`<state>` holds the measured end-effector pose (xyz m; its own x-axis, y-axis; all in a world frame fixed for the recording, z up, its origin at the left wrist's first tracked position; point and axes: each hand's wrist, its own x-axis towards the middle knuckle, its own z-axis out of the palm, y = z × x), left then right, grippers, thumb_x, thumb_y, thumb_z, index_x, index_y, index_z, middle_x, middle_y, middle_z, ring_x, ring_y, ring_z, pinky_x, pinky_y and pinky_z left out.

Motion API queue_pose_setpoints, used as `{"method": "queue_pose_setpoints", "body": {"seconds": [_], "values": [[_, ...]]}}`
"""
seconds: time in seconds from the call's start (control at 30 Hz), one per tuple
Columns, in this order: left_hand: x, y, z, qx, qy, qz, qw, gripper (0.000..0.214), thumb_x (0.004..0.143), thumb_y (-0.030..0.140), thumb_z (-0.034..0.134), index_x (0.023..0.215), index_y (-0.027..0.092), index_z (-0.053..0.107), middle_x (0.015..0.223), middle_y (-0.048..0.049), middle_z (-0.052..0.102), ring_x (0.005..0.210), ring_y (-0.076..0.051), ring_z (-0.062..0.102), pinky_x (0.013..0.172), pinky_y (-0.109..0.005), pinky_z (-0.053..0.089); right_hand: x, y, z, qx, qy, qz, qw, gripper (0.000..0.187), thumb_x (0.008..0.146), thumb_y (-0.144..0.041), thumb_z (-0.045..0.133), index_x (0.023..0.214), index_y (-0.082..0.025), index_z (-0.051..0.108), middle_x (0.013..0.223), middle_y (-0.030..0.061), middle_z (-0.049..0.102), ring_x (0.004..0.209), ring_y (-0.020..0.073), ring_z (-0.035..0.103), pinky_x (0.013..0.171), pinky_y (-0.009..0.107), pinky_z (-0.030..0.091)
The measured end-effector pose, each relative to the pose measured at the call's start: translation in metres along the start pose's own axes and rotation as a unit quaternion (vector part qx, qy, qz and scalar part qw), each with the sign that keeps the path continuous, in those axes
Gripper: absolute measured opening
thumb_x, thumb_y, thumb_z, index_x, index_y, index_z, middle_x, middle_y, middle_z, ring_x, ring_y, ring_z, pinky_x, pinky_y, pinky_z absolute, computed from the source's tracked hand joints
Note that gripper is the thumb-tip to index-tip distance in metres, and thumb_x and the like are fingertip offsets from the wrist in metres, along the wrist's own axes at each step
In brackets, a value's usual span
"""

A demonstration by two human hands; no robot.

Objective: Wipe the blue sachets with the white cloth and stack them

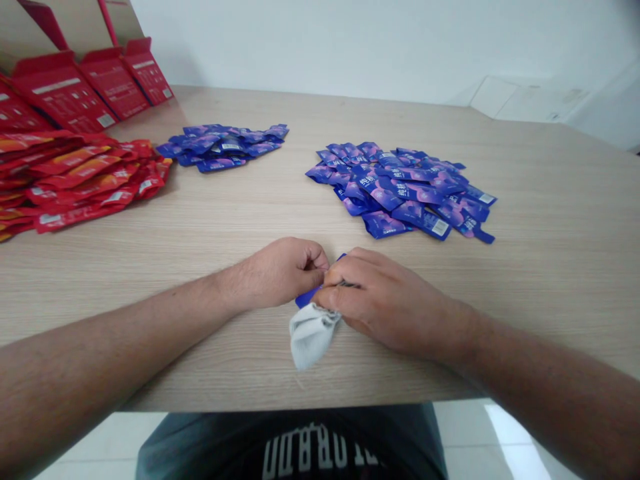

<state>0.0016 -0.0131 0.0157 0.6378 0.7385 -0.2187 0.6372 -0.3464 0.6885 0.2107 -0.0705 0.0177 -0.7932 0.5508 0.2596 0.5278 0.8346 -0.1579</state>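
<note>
Head view: you are working at the near edge of a wood-grain surface (200,227), both forearms reaching in from the bottom corners. Your left hand (280,273) is closing into a loose fist around the upper end of a blue sachet (307,297), while your right hand (393,303) is pressing in from the other side, its fingers (360,267) curled and pinching at the same spot. Both hands are gripping, though exactly what the right one holds is partly hidden. A white fabric bundle (311,335) is hanging out below the pinch, gathered at its neck and touching the sachet; a thin dark item may sit between the fingers, but you cannot tell what it is.

Beyond your hands, a large heap of blue sachets (395,190) and a smaller blue heap (223,148) are lying well apart. Red sachets (85,177) are spreading in a thick pile at the far left, just below open red cartons (65,90). As for progress, one sachet is in your hands, with many lying loose - whether the heaps are finished or waiting, you cannot tell.
</note>
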Motion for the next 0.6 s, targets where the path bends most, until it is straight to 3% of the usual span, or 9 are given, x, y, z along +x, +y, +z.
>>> {"method": "queue_pose_setpoints", "body": {"seconds": [0.2,0.33,0.5,0.6], "values": [[0.001,0.001,0.0,0.025,0.008,-0.008,1.0,0.019,0.084,0.031,0.054,0.082,0.02,0.069,0.069,0.0036,0.067,0.062,-0.011,0.059,0.054,-0.02,0.039,-0.004,0.022,0.002,0.011,0.051,0.051,0.997,0.021,0.091,-0.014,0.056,0.108,-0.017,0.068,0.102,0.0089,0.063,0.099,0.0228,0.056,0.088,0.037,0.046],[0.0,0.0,0.0,0.014,-0.004,0.004,1.0,0.016,0.083,0.028,0.054,0.082,0.02,0.068,0.068,0.0044,0.067,0.062,-0.01,0.058,0.055,-0.02,0.04,-0.002,0.018,0.003,0.026,0.03,0.001,0.999,0.022,0.093,-0.013,0.053,0.107,-0.019,0.069,0.1,0.0073,0.064,0.097,0.0209,0.056,0.088,0.036,0.045],[0.001,-0.001,0.001,0.026,0.004,0.001,1.0,0.018,0.082,0.029,0.052,0.08,0.021,0.068,0.066,0.005,0.064,0.059,-0.01,0.056,0.052,-0.02,0.037,-0.007,0.032,0.001,0.023,0.035,0.062,0.997,0.02,0.089,-0.01,0.056,0.105,-0.016,0.067,0.103,0.0096,0.063,0.099,0.0226,0.056,0.088,0.036,0.046],[0.0,0.0,0.001,0.035,0.006,0.001,0.999,0.018,0.082,0.029,0.052,0.08,0.021,0.068,0.065,0.005,0.064,0.058,-0.01,0.055,0.052,-0.02,0.037,-0.007,0.031,0.001,0.029,0.03,0.049,0.998,0.02,0.089,-0.01,0.057,0.104,-0.017,0.067,0.103,0.0092,0.063,0.1,0.0228,0.056,0.089,0.037,0.046]]}}
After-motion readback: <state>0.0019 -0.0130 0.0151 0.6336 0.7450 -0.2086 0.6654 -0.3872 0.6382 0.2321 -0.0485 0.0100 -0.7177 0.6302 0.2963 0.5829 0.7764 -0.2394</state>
